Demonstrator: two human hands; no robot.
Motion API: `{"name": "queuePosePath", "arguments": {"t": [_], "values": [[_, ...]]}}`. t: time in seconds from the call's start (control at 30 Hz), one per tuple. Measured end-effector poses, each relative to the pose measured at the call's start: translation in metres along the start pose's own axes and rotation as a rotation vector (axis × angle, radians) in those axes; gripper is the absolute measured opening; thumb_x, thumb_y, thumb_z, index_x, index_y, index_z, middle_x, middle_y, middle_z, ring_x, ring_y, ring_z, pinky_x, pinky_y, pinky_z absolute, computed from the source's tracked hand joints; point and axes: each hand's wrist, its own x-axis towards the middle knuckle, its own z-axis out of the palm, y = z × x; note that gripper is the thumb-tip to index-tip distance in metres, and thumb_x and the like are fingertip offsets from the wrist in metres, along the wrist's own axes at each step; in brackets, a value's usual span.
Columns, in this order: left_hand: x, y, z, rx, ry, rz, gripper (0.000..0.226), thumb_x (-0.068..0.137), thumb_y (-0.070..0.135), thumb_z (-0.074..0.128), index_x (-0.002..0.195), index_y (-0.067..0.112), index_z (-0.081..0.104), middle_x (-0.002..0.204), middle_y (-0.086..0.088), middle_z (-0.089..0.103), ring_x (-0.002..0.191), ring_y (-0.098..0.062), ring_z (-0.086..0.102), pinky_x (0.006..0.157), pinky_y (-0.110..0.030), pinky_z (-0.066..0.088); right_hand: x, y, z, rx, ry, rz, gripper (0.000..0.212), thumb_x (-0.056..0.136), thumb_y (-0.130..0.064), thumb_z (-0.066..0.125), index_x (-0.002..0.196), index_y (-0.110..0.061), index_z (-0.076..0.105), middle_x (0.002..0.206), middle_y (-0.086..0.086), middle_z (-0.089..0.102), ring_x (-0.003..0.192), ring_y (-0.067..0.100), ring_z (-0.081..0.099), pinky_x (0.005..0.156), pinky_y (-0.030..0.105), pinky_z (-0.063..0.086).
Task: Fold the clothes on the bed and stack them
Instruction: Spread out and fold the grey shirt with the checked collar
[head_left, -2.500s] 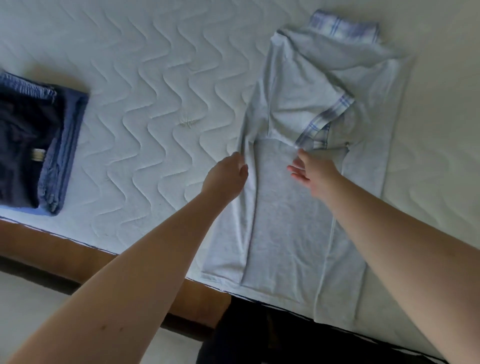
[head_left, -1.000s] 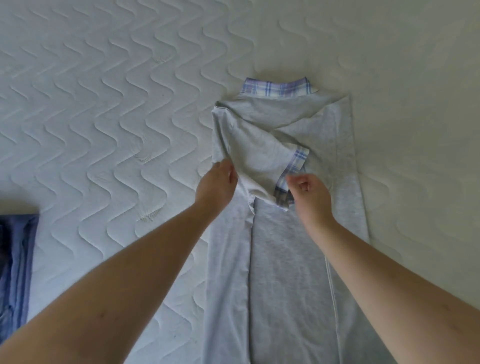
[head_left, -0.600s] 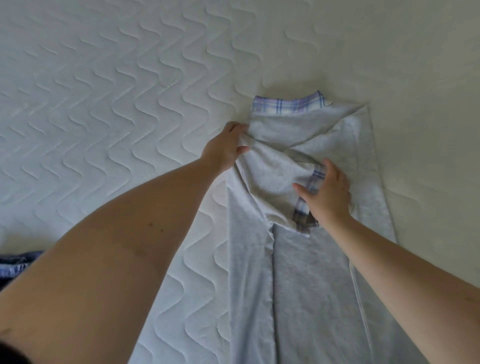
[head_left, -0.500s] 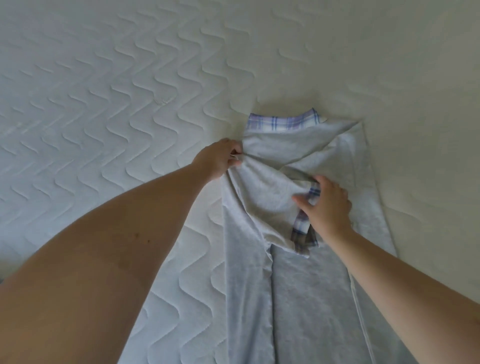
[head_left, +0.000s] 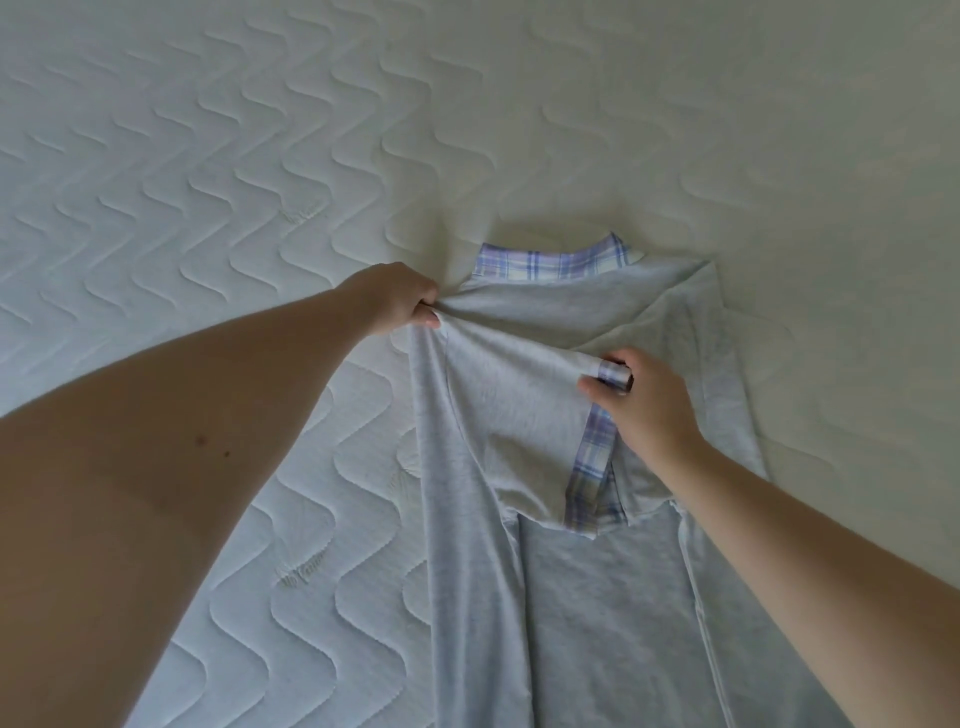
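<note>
A light grey shirt (head_left: 582, 597) with a blue plaid collar (head_left: 550, 262) lies lengthwise on the bed, both sides folded toward the middle. Its left sleeve (head_left: 519, 415), edged with a plaid cuff (head_left: 592, 467), lies across the chest. My left hand (head_left: 395, 301) pinches the fabric at the shirt's left shoulder. My right hand (head_left: 644, 410) pinches the upper end of the plaid cuff and holds it slightly lifted. The shirt's lower part runs out of view at the bottom.
The white quilted mattress (head_left: 208, 182) spreads out to the left, beyond and to the right of the shirt. My forearms cross the lower corners of the view.
My left hand moved up to the shirt's left shoulder and gripped it. My right hand took hold of the sleeve's cuff. The view shifted away from the dark folded stack at the left.
</note>
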Motion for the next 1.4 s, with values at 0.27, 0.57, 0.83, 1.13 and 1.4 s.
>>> {"name": "queuePosePath", "arguments": {"t": [0.27,0.57,0.83,1.13,1.4], "values": [[-0.016,0.011,0.024,0.095,0.177,0.027,0.033,0.095,0.033,0.06,0.118,0.01,0.059,0.113,-0.011,0.055,0.101,-0.031,0.056,0.082,-0.037,0.042,0.0,-0.002,0.0,-0.042,0.166,-0.044,0.03,0.088,-0.025,0.07,0.114,-0.012,0.064,0.082,-0.008,0.058,0.065,-0.001,0.05,0.055,0.005,0.034],[-0.087,0.101,0.051,-0.071,0.407,0.437,0.03,0.091,0.038,0.06,0.091,0.008,0.064,0.089,-0.01,0.063,0.078,-0.029,0.061,0.07,-0.037,0.048,-0.049,0.013,-0.005,0.054,0.076,-0.024,0.043,0.092,-0.019,0.064,0.133,-0.016,0.05,0.108,-0.009,0.064,0.095,-0.009,0.058,0.085,0.02,0.048],[-0.14,0.176,0.11,0.271,0.269,0.47,0.049,0.08,0.041,0.071,0.123,0.02,0.057,0.112,-0.002,0.059,0.095,-0.02,0.058,0.08,-0.034,0.046,-0.11,0.044,-0.021,-0.256,-0.117,-0.096,0.058,0.098,-0.018,0.052,0.151,-0.013,0.031,0.152,0.008,0.04,0.139,0.024,0.037,0.112,0.034,0.031],[-0.146,0.22,0.107,-0.327,0.612,0.039,0.009,0.09,0.014,0.061,0.089,0.006,0.061,0.082,-0.008,0.06,0.072,-0.024,0.057,0.064,-0.037,0.048,-0.151,0.071,-0.019,-0.616,-0.348,-0.274,0.061,0.102,-0.029,0.041,0.155,-0.02,0.013,0.164,0.001,0.001,0.15,0.016,-0.005,0.119,0.03,0.0],[-0.149,0.243,0.158,-0.319,0.393,-0.002,0.037,0.1,0.032,0.049,0.133,0.019,0.053,0.15,-0.001,0.043,0.141,-0.023,0.035,0.116,-0.039,0.023,-0.162,0.079,-0.016,-0.605,-0.467,-0.26,0.074,0.1,-0.029,0.046,0.156,-0.021,-0.003,0.163,0.004,-0.014,0.15,0.019,-0.006,0.119,0.031,0.011]]}}
